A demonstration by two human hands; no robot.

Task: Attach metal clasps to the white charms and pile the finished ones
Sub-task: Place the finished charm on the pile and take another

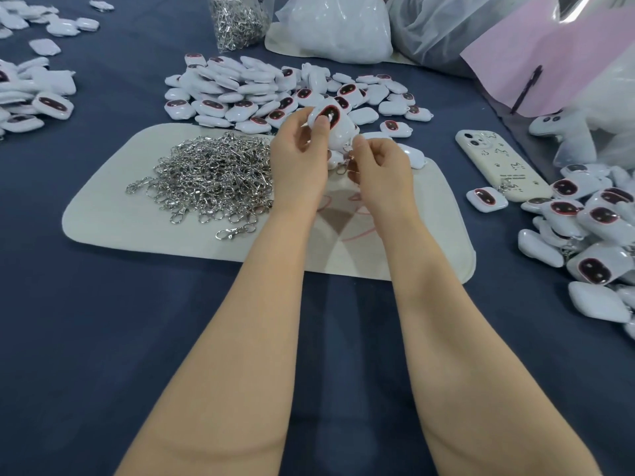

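My left hand (299, 156) holds a white charm (335, 127) with a dark red-rimmed face, thumb pressed on its front. My right hand (379, 164) pinches a small metal clasp (347, 159) at the charm's lower edge; most of the clasp is hidden by my fingers. Both hands hover over the far edge of a pale mat (113, 214). A heap of loose silver clasps (213, 176) lies on the mat to the left of my left hand. Behind the hands spreads a pile of white charms (240, 94). Another pile of charms with clasps (591, 228) lies at the right.
A white phone (498, 166) lies right of the mat. A clear bag of clasps (237, 22) and white plastic bags (336, 25) stand at the back. More charms (31, 94) lie at the far left. A pink sheet (536, 63) covers the upper right.
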